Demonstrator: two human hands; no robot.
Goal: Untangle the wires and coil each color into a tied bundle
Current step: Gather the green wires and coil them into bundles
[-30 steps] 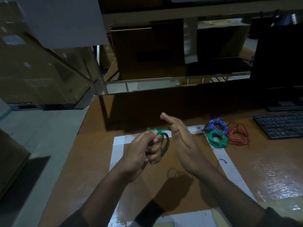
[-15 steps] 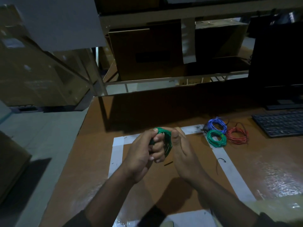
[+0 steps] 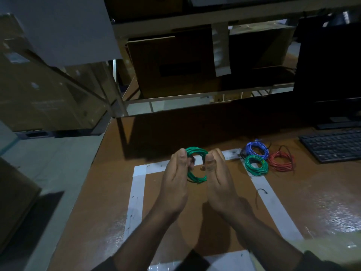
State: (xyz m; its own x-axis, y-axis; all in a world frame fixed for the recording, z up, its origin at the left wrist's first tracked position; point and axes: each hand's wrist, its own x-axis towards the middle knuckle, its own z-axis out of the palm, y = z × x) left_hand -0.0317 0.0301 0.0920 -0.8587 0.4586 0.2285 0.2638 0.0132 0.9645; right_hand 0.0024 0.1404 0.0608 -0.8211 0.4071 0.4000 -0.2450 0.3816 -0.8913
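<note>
Hands at centre, raised above a brown, slightly glossy table (image 3: 293, 196). Left hand (image 3: 174, 184) and right hand (image 3: 219, 182) are each closed on opposite sides of a green wire coil (image 3: 196, 163), thumbs uppermost, fingers curled behind the strands. The coil is a round ring of many thin, smooth, plastic-sheathed turns, held upright between the two hands; its upper arc shows between the thumbs and its lower arc between the palms. White tape strips (image 3: 136, 184), scuffed and marked, outline a rectangle on the table beneath the hands. To the right, just beyond the tape corner, three further coils lie flat on the table: a blue wire bundle (image 3: 256, 149) farthest back, a green wire bundle (image 3: 256, 165) touching it in front, and a looser red wire bundle (image 3: 282, 160) beside them. A short dark wire scrap (image 3: 260, 192) lies on the right tape strip. A black keyboard (image 3: 332, 145), matte and ridged with keys, sits at the right edge.
</note>
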